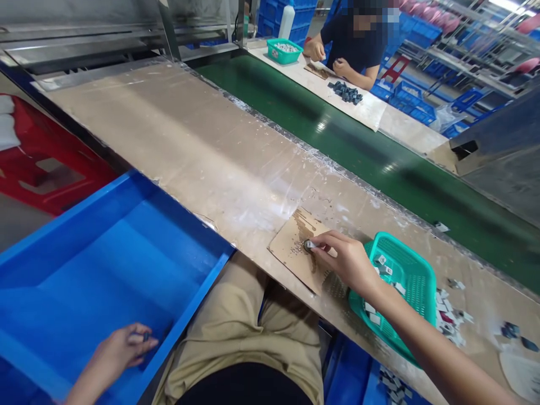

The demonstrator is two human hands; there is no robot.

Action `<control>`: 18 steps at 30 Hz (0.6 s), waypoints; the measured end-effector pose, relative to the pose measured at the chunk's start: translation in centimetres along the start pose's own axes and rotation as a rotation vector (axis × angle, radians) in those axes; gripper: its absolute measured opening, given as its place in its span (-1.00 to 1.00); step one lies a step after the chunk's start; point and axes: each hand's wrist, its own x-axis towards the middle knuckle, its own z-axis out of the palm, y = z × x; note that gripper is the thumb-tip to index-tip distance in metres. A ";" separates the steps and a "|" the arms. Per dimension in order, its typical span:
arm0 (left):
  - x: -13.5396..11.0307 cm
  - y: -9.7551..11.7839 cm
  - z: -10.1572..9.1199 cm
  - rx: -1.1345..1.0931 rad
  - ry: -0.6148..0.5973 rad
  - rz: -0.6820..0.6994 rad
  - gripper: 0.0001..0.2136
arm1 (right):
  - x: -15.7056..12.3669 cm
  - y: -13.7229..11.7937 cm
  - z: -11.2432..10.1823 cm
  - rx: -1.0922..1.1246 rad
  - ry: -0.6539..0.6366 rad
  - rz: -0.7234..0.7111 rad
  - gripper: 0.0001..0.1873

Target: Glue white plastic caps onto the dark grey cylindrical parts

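My right hand pinches a small white and grey block-shaped piece over a sheet of cardboard. The piece is at a small dark round spot or cap on the sheet; I cannot tell which. Brown wet-looking streaks and specks mark the cardboard. Down at the left, my left hand is inside a big blue bin, fingers closed around a small dark piece. Beneath my right forearm stands a green basket with several small white pieces in it.
Loose white pieces and dark pieces lie right of the basket. Beyond the worktable runs a green conveyor belt with one piece on it. Across it sits a co-worker. A red stool stands left.
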 end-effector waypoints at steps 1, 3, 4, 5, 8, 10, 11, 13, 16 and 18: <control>-0.4 1.2 -0.2 -0.130 -0.050 -0.011 -0.65 | -0.1 -0.3 -0.3 0.060 0.005 0.069 -0.81; -1.5 4.1 -0.1 -0.387 -0.099 0.008 -0.53 | -0.2 -0.9 -1.0 0.260 0.014 0.239 -0.77; -2.1 5.7 0.3 -0.494 -0.092 0.041 -0.50 | -0.2 -1.2 -1.2 0.389 0.016 0.325 -0.74; -2.6 7.2 1.1 -0.601 -0.079 0.081 -0.49 | -0.3 -1.4 -1.4 0.522 0.013 0.403 -0.71; -3.9 11.1 4.8 -0.890 -0.100 0.250 -0.57 | -0.6 -2.0 -1.8 0.839 -0.006 0.555 -0.65; -4.7 13.3 8.0 -0.999 -0.194 0.383 -0.63 | -1.0 -2.5 -1.9 0.982 -0.017 0.594 -0.66; -5.1 14.3 9.6 -1.029 -0.247 0.454 -0.66 | -1.2 -2.9 -2.0 1.039 -0.025 0.604 -0.67; -6.2 15.9 12.5 -1.041 -0.296 0.618 -0.76 | -1.7 -3.9 -2.3 1.127 -0.047 0.619 -0.73; -7.9 17.4 15.6 -1.006 -0.212 0.937 -0.92 | -2.8 -5.9 -2.7 1.216 -0.077 0.642 -0.78; -8.8 17.7 16.8 -0.972 -0.132 1.147 -0.89 | -3.6 -7.2 -2.7 1.250 -0.074 0.652 -0.79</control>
